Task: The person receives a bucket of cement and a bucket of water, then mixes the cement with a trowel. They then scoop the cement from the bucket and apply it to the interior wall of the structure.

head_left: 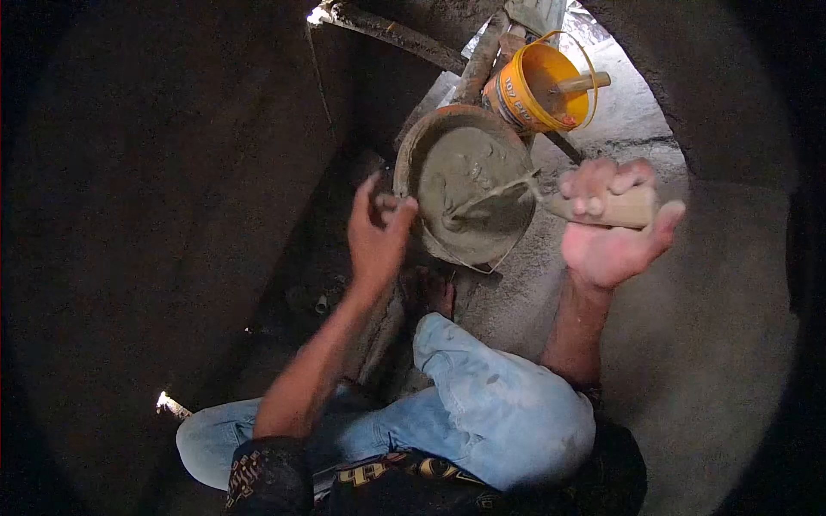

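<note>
A round bucket [403, 172] of wet grey mortar [469, 159] stands in front of me. My right hand [613, 224] is closed around the wooden handle of a trowel [495, 196], palm turned up. The trowel's blade reaches left over the bucket, its tip at the mortar's surface. On the bucket's left side is my left hand [381, 228], its fingers apart and loosely bent, fingertips right at the rim. Wet mortar coats the trowel's metal neck.
Behind the mortar bucket stands a yellow pail [516, 90] with a raised handle and a wooden-handled tool [583, 82] inside. Wooden poles [404, 36] cross at the top. Dark walls rise on both sides. My bent knee [508, 396] and bare foot [437, 292] are close below the bucket.
</note>
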The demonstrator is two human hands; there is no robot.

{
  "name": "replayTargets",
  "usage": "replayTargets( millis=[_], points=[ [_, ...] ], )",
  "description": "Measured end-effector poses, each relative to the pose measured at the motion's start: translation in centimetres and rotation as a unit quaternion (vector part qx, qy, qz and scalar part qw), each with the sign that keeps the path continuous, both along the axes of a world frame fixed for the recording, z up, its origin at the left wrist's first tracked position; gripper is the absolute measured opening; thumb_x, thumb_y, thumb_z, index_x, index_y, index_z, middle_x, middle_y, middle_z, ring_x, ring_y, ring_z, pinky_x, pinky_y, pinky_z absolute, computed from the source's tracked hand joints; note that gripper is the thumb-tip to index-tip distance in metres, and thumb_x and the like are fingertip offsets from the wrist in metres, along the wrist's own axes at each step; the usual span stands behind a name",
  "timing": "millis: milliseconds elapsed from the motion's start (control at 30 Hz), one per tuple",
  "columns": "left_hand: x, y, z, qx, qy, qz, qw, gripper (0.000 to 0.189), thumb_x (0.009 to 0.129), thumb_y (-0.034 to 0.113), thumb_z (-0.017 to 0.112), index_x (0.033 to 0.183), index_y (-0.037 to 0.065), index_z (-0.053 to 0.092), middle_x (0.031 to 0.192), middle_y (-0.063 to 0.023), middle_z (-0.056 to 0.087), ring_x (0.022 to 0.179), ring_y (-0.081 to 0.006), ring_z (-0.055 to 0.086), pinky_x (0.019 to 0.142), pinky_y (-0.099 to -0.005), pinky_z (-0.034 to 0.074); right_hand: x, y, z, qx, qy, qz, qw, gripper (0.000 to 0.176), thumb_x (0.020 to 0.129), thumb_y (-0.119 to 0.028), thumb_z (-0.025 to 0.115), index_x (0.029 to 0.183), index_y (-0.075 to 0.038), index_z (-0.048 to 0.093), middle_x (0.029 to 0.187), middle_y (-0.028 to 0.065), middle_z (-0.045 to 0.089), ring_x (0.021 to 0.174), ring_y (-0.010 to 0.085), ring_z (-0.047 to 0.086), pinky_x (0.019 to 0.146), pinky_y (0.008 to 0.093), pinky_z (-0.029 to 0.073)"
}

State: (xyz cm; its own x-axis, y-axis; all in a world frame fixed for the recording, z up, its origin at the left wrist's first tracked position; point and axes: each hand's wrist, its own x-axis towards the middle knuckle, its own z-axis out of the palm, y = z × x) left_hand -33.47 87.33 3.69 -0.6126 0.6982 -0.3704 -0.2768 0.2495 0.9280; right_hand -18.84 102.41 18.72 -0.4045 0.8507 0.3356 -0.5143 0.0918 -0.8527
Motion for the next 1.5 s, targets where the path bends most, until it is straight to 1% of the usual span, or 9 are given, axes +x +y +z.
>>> replayTargets(
  millis=[167,300,367,500,567,767,900,1300,1500],
  points=[
    [7.4,-1.9,-0.4,0.011,0.075,0.057,0.995,0.071,0.091,0.008,0.07,0.151,0.0,0.033,0.109,-0.0086,0.063,0.082,-0.0109,0.058,0.075,-0.0261,0.052,-2.2,2.3,-2.3,0.039,0.015,-0.076,0.996,0.036,0.097,-0.044,0.041,0.089,-0.009,0.049,0.067,0.0067,0.051,0.058,0.0198,0.048,0.058,0.0391,0.044],
    [8.8,-1.5,1.0,0.035,-0.056,0.124,0.99,0.077,0.09,0.004,0.07,0.154,-0.003,0.028,0.111,-0.0076,0.061,0.088,-0.0114,0.057,0.08,-0.0244,0.05,-5.9,2.9,-8.1,0.027,-0.021,-0.12,0.992,0.027,0.093,-0.026,0.049,0.075,-0.006,0.052,0.068,0.0097,0.055,0.06,0.0212,0.057,0.057,0.0376,0.052],
    [8.6,-1.3,1.2,-0.004,-0.015,0.109,0.994,0.081,0.086,0.002,0.072,0.156,0.0,0.031,0.088,0.0001,0.05,0.076,-0.0087,0.046,0.069,-0.023,0.044,-7.3,3.0,-10.5,0.157,-0.046,-0.074,0.984,0.03,0.092,-0.027,0.048,0.071,-0.005,0.05,0.065,0.008,0.052,0.06,0.0187,0.055,0.058,0.0338,0.05],
    [8.0,-1.6,0.1,0.037,0.033,0.081,0.996,0.083,0.086,0.001,0.071,0.157,0.0,0.028,0.084,0.001,0.046,0.074,-0.0086,0.042,0.065,-0.0227,0.042,-7.8,2.6,-10.4,0.051,-0.127,0.129,0.982,0.028,0.091,-0.031,0.05,0.083,-0.004,0.051,0.066,0.0056,0.044,0.058,0.0182,0.046,0.054,0.035,0.04],
    [7.2,-1.8,0.4,0.018,-0.02,0.037,0.999,0.077,0.09,0.002,0.068,0.154,-0.007,0.027,0.119,-0.0119,0.065,0.101,-0.0132,0.061,0.088,-0.0258,0.05,-8.5,2.8,-9.5,-0.055,-0.104,0.209,0.971,0.033,0.09,-0.029,0.05,0.068,-0.005,0.047,0.063,0.0038,0.046,0.057,0.0131,0.044,0.056,0.0279,0.037],
    [2.7,-1.5,-0.6,0.064,0.03,-0.03,0.997,0.078,0.085,-0.006,0.066,0.154,-0.006,0.03,0.133,-0.0177,0.062,0.116,-0.0191,0.06,0.102,-0.0338,0.047,-8.5,2.1,-8.8,0.027,-0.192,0.286,0.938,0.037,0.09,-0.035,0.051,0.069,-0.004,0.047,0.063,0.0014,0.043,0.059,0.0113,0.042,0.055,0.029,0.035],
    [-3.0,0.3,0.1,0.078,-0.036,-0.126,0.988,0.073,0.082,-0.007,0.067,0.15,-0.002,0.041,0.133,-0.0108,0.063,0.116,-0.0167,0.06,0.103,-0.0344,0.047,-8.1,2.4,-8.7,0.07,-0.251,0.322,0.91,0.041,0.091,-0.037,0.052,0.069,-0.004,0.046,0.064,0.001,0.042,0.059,0.0114,0.041,0.056,0.0292,0.034],
    [-3.7,1.3,1.5,0.024,-0.051,-0.163,0.985,0.071,0.082,-0.008,0.068,0.149,0.003,0.045,0.132,-0.0084,0.065,0.116,-0.0157,0.059,0.102,-0.0341,0.046,-1.1,1.8,-2.9,-0.013,-0.152,0.252,0.955,0.038,0.093,-0.037,0.056,0.081,-0.002,0.05,0.062,0.0048,0.046,0.057,0.0129,0.043,0.054,0.0306,0.035],
    [-3.3,1.5,0.7,0.057,0.007,-0.155,0.986,0.073,0.076,-0.002,0.073,0.145,-0.002,0.048,0.121,-0.0143,0.07,0.107,-0.0158,0.064,0.095,-0.0305,0.048,-0.4,1.3,-12.2,0.021,-0.164,0.111,0.98,0.039,0.093,-0.038,0.055,0.077,-0.003,0.05,0.064,0.0078,0.051,0.059,0.016,0.047,0.056,0.0323,0.039]
  ],
)
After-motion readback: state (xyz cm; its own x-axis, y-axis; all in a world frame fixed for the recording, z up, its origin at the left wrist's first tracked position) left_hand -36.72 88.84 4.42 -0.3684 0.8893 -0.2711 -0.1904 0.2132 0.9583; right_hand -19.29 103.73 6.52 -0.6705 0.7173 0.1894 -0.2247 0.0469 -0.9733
